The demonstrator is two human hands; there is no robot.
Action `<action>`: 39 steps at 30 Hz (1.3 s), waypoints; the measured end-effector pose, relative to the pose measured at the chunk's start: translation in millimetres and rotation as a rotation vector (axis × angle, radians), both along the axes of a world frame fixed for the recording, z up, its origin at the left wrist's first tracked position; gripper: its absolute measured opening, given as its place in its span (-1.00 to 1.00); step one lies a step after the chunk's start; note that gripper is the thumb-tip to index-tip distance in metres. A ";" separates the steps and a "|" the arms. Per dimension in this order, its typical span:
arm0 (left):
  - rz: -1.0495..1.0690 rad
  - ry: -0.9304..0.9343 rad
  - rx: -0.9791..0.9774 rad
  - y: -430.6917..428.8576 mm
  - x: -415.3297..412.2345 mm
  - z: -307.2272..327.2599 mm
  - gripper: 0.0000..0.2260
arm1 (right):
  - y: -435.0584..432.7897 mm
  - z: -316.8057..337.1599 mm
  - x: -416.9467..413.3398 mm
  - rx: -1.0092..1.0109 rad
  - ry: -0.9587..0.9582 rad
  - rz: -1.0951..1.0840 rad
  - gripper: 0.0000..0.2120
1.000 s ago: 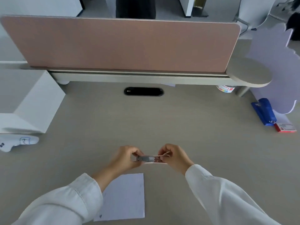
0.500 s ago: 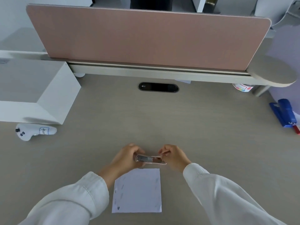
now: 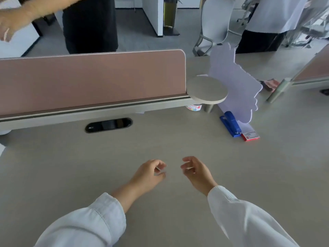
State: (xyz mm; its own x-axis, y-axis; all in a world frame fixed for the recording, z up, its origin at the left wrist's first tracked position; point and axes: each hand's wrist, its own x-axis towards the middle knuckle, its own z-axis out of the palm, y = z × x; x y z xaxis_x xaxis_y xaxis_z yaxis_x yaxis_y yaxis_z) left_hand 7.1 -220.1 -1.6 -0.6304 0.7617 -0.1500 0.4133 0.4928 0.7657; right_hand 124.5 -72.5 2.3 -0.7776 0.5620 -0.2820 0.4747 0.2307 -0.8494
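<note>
Fingers (image 3: 187, 159) loosely curled on both right hand (image 3: 196, 172) and left hand (image 3: 148, 174), holding nothing, low over tabletop (image 3: 71, 166). Blue stapler (image 3: 231, 123) lies ahead-right, well apart, nearer right hand; long axis diagonal, near end pointing rightward beside red box (image 3: 251, 136).

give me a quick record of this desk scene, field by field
setting: grey desk backed by a pink partition
left hand: over the desk, fingers curled; too blurred to tell if it pinches anything
right hand: over the desk, loosely curled, holds nothing
hands: apart, not touching
far right: blue stapler beside a red box, lilac cutout board behind them
under partition: black cable slot
</note>
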 end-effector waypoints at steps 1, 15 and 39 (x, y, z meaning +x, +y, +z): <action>-0.012 -0.020 0.004 22.3 5.3 -0.6 -0.79 | 18.7 0.3 7.9 -0.008 -0.005 -0.032 -0.77; 0.017 -0.259 0.031 244.1 15.7 -31.1 -0.84 | 232.4 -22.2 13.2 0.041 0.009 -0.197 -0.79; 0.140 -0.107 0.094 263.8 -35.1 -31.3 -0.59 | 257.7 -27.5 -30.8 0.345 -0.045 0.083 -0.46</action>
State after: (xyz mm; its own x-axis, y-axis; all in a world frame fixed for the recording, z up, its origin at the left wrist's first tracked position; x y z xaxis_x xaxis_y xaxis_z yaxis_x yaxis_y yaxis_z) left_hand -28.1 43.6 -33.0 -0.7155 0.6814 -0.1542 0.2590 0.4638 0.8472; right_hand 93.7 185.2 -25.2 -0.8159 0.5652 -0.1215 0.4771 0.5397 -0.6936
